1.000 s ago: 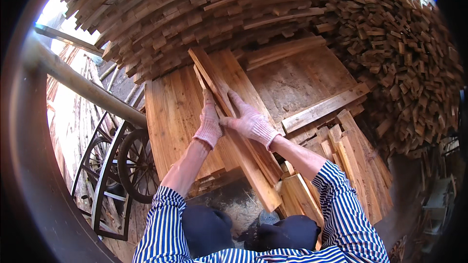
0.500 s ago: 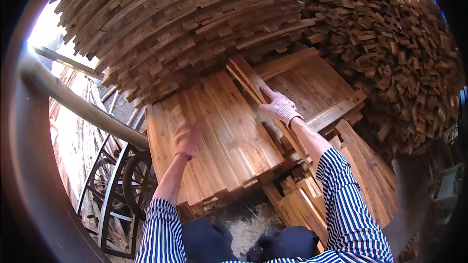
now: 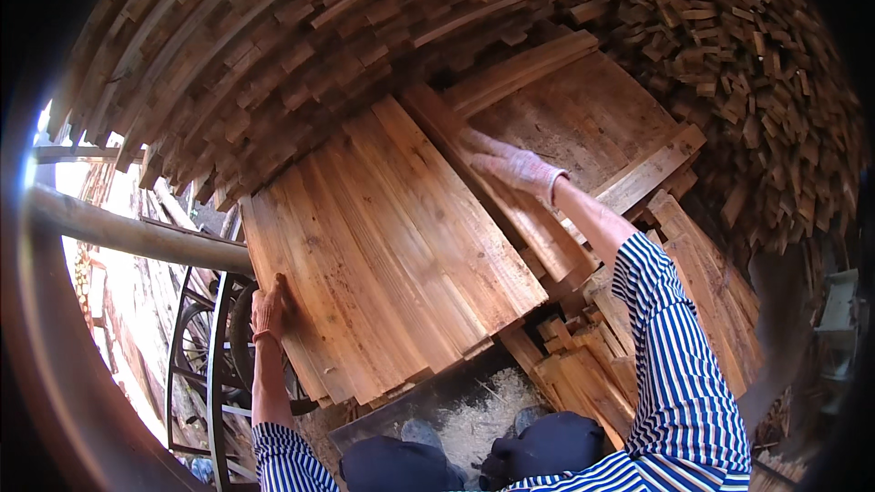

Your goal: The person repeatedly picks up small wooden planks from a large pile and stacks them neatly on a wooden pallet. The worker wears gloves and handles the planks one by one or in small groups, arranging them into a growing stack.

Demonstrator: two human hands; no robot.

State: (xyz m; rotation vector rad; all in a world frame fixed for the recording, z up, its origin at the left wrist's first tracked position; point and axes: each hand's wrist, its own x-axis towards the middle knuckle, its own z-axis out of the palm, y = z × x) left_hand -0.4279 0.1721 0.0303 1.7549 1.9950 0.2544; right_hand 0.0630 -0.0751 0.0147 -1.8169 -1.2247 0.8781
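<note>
A row of reddish-brown planks (image 3: 392,246) lies side by side as a flat stack before me. My left hand (image 3: 267,310), in a knitted glove, rests against the stack's left edge with its fingers stretched along the side. My right hand (image 3: 515,169), in a pale glove, lies with fingers extended on a separate plank (image 3: 542,228) just right of the stack. That plank's broad face partly shows, and a dark gap separates it from the stack. The right fingertips are slightly blurred.
Beyond rises a tall pile of long boards (image 3: 301,55); short wood pieces (image 3: 720,82) are heaped at the far right. A board panel (image 3: 583,118) sits right of the stack. A pole (image 3: 146,235) and dark metal frame (image 3: 215,355) stand left. Sawdust (image 3: 483,410) covers the floor near my knees.
My left hand has moved from above the boards to their left edge. The plank by my right hand has turned from narrow edge to broader face, and that hand's fingers have straightened.
</note>
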